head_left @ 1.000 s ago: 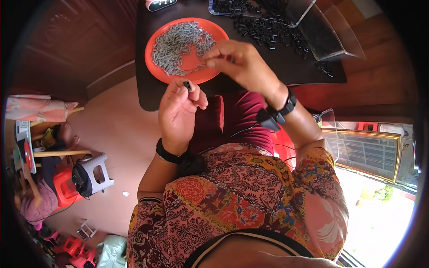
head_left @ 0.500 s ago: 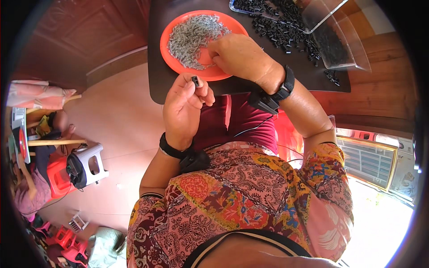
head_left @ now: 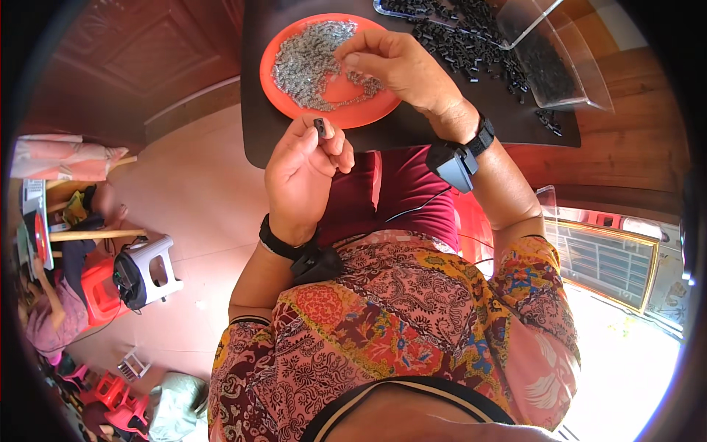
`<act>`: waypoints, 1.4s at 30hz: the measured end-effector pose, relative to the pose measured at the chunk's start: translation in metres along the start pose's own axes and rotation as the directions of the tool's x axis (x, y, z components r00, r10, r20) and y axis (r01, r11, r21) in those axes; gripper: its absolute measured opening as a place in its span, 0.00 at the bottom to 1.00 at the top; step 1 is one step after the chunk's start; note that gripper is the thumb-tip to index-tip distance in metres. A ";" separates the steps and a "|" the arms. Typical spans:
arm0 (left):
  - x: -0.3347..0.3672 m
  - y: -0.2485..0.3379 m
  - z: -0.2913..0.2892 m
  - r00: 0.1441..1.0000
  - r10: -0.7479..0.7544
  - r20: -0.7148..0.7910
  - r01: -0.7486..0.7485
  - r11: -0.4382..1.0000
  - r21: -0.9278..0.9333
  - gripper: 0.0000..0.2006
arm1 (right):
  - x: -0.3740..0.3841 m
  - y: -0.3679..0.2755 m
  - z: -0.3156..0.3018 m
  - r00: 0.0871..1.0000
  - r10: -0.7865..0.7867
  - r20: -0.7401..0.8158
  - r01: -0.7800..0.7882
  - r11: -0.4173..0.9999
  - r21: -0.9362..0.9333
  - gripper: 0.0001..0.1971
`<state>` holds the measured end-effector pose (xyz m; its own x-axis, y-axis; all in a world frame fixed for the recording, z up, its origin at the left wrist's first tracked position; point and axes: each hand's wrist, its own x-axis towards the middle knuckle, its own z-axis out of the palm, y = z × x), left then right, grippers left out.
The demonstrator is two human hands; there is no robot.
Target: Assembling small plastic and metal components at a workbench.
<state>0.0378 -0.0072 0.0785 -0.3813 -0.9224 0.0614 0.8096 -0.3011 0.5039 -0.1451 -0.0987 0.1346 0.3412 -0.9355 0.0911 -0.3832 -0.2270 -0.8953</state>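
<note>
My left hand is raised just in front of the table edge, pinching a small black plastic piece between thumb and fingers, with an opening visible in its end. Over the right part of an orange-red plate, my right hand has its thumb and forefinger brought together. Whatever sits at those fingertips is too small to make out. On the plate lies a heap of tiny silvery metal parts, thinner near the middle, where bare plate shows.
Loose black pieces are spread over the dark table at the far right, beside a clear plastic bin. Stools and another person are at the left. Both my wrists wear black straps with devices.
My right hand has risen and moved slightly away from me over the plate, its curled fingers now extended into a pinch. The left hand still holds the black piece, almost unmoved.
</note>
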 end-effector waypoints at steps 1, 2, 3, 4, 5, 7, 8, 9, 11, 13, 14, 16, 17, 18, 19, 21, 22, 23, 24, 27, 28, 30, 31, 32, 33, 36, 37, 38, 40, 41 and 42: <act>0.000 0.000 0.003 0.999 0.038 0.000 -0.038 0.994 0.103 0.10 | -0.003 -0.003 0.001 0.999 0.030 0.040 -0.036 0.987 0.159 0.09; 0.000 0.000 0.006 0.997 0.073 0.005 -0.073 0.976 0.204 0.10 | -0.008 -0.005 0.002 0.995 0.055 0.082 -0.078 0.947 0.313 0.09; 0.001 0.000 0.010 0.998 0.068 0.009 -0.068 0.975 0.209 0.10 | -0.013 -0.009 0.002 0.996 0.053 0.075 -0.074 0.946 0.317 0.09; 0.001 0.001 0.014 0.995 0.103 -0.001 -0.098 0.947 0.306 0.11 | -0.019 -0.015 0.002 0.993 0.045 0.109 -0.082 0.925 0.371 0.09; 0.001 0.001 0.017 0.990 0.140 -0.008 -0.125 0.907 0.402 0.11 | -0.025 -0.021 0.002 0.989 0.032 0.145 -0.091 0.900 0.425 0.09; 0.000 0.001 0.021 0.990 0.142 -0.002 -0.126 0.885 0.449 0.11 | -0.036 -0.029 0.007 0.984 0.002 0.181 -0.092 0.867 0.489 0.07; 0.000 0.000 0.023 0.989 0.147 0.004 -0.130 0.864 0.486 0.11 | -0.040 -0.028 0.010 0.978 -0.019 0.206 -0.097 0.838 0.537 0.07; 0.000 -0.001 0.025 0.990 0.140 0.010 -0.127 0.862 0.491 0.11 | -0.042 -0.025 0.011 0.959 -0.046 0.280 -0.150 0.755 0.639 0.06; 0.001 -0.006 0.027 0.990 0.136 0.035 -0.136 0.868 0.478 0.11 | -0.048 -0.023 0.011 0.964 -0.058 0.261 -0.121 0.774 0.622 0.05; 0.001 -0.009 0.027 0.991 0.125 0.044 -0.130 0.860 0.493 0.11 | -0.053 -0.019 0.011 0.959 -0.126 0.254 -0.045 0.817 0.574 0.07; 0.002 -0.011 0.026 0.991 0.122 0.049 -0.130 0.857 0.499 0.11 | -0.055 -0.018 0.009 0.961 -0.126 0.246 -0.040 0.817 0.575 0.07; 0.001 -0.014 0.028 0.990 0.133 0.049 -0.140 0.870 0.474 0.11 | -0.062 -0.019 0.009 0.970 -0.106 0.218 -0.041 0.815 0.578 0.07; 0.000 -0.016 0.032 0.989 0.147 0.030 -0.144 0.873 0.466 0.11 | -0.064 -0.018 0.010 0.971 -0.126 0.205 -0.011 0.826 0.564 0.06; 0.000 -0.016 0.028 0.991 0.129 0.032 -0.128 0.872 0.472 0.11 | -0.068 -0.018 0.009 0.972 -0.143 0.187 0.019 0.839 0.544 0.06; 0.001 -0.016 0.029 0.991 0.130 0.019 -0.124 0.878 0.463 0.12 | -0.073 -0.019 0.010 0.981 -0.110 0.158 0.013 0.856 0.516 0.05; 0.002 -0.017 0.038 0.988 0.154 -0.005 -0.136 0.889 0.438 0.13 | -0.081 -0.018 0.013 0.965 -0.260 0.035 0.236 0.918 0.318 0.12; 0.003 -0.018 0.039 0.990 0.140 0.014 -0.132 0.891 0.434 0.13 | -0.082 -0.017 0.013 0.953 -0.304 -0.018 0.301 0.932 0.204 0.13; 0.003 -0.019 0.038 0.994 0.111 0.018 -0.108 0.902 0.417 0.14 | -0.084 -0.016 0.014 0.935 -0.351 -0.058 0.355 0.931 0.088 0.14; 0.003 -0.021 0.038 0.996 0.082 0.022 -0.084 0.913 0.400 0.14 | -0.086 -0.014 0.015 0.943 -0.323 -0.084 0.331 0.936 0.116 0.15; 0.004 -0.027 0.036 0.997 0.075 0.016 -0.075 0.913 0.401 0.14 | -0.089 -0.010 0.010 0.939 -0.334 -0.082 0.343 0.924 0.167 0.15; 0.005 -0.028 0.033 0.997 0.075 0.022 -0.078 0.918 0.388 0.13 | -0.090 -0.008 0.008 0.939 -0.331 -0.089 0.342 0.926 0.161 0.15; 0.004 -0.030 0.032 0.998 0.061 0.020 -0.064 0.931 0.360 0.12 | -0.090 -0.004 0.005 0.925 -0.370 -0.084 0.378 0.914 0.145 0.13; 0.004 -0.031 0.031 0.999 0.051 0.013 -0.052 0.941 0.333 0.11 | -0.090 -0.001 -0.001 0.915 -0.391 -0.100 0.400 0.912 0.091 0.11; 0.008 -0.031 0.029 0.999 0.043 0.019 -0.047 0.943 0.330 0.11 | -0.091 0.002 -0.013 0.904 -0.411 -0.118 0.417 0.908 0.032 0.10; 0.009 -0.031 0.026 0.997 0.032 0.070 -0.055 0.933 0.355 0.10 | -0.093 0.004 -0.026 0.924 -0.346 -0.165 0.355 0.934 0.026 0.09; 0.009 -0.030 0.027 0.997 0.022 0.080 -0.052 0.919 0.391 0.09 | -0.095 0.027 -0.082 0.892 -0.168 -0.420 0.133 0.985 -0.111 0.09; 0.009 -0.031 0.028 0.996 0.012 0.084 -0.044 0.918 0.393 0.08 | -0.095 0.039 -0.105 0.847 -0.095 -0.523 -0.009 0.981 -0.193 0.09; 0.010 -0.032 0.029 0.996 0.000 0.090 -0.036 0.917 0.397 0.08 | -0.095 0.059 -0.129 0.784 -0.151 -0.603 -0.105 0.924 -0.368 0.11; 0.011 -0.035 0.029 0.995 -0.024 0.093 -0.015 0.919 0.394 0.08 | -0.098 0.085 -0.162 0.751 -0.144 -0.644 -0.239 0.850 -0.469 0.13; 0.012 -0.036 0.030 0.995 -0.042 0.092 0.003 0.919 0.394 0.08 | -0.097 0.097 -0.172 0.759 -0.113 -0.641 -0.323 0.790 -0.521 0.13; 0.011 -0.037 0.030 0.995 -0.041 0.091 0.002 0.919 0.393 0.08 | -0.095 0.102 -0.177 0.766 -0.081 -0.638 -0.398 0.719 -0.570 0.14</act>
<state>-0.0099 0.0008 0.0866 -0.4530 -0.8836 0.1185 0.5680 -0.1836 0.8023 -0.3687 -0.0807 0.1114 -0.2549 -0.8708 0.4204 -0.9004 0.0553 -0.4315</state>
